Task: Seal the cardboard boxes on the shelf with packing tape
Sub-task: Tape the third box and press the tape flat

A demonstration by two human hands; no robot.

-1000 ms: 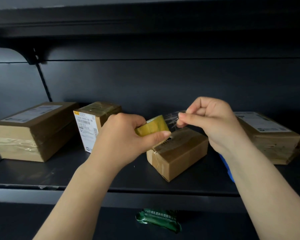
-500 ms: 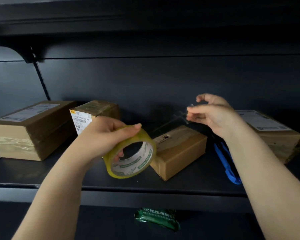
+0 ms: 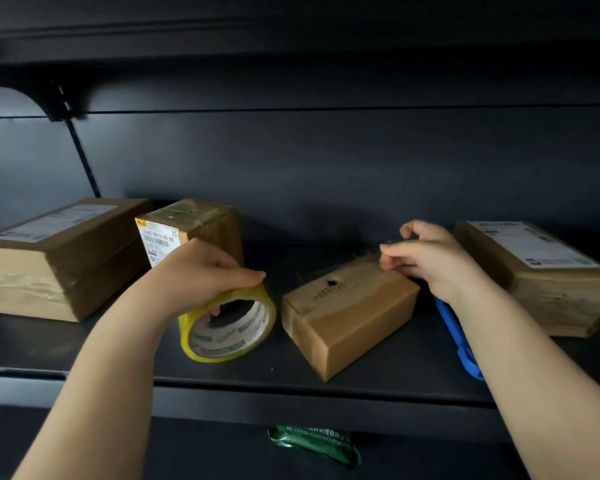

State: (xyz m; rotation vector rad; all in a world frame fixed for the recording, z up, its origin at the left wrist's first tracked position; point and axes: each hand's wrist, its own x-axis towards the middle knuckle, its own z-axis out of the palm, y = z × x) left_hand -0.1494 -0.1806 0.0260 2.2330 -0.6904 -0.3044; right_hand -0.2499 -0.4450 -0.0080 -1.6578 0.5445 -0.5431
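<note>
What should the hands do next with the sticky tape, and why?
Probably press the tape end down: the right hand pinches it at the far edge of the small box, while the left hand holds the tape roll beside it.

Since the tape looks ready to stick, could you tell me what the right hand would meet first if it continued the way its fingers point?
Probably the small cardboard box: the right hand points left and slightly down at its far top edge.
</note>
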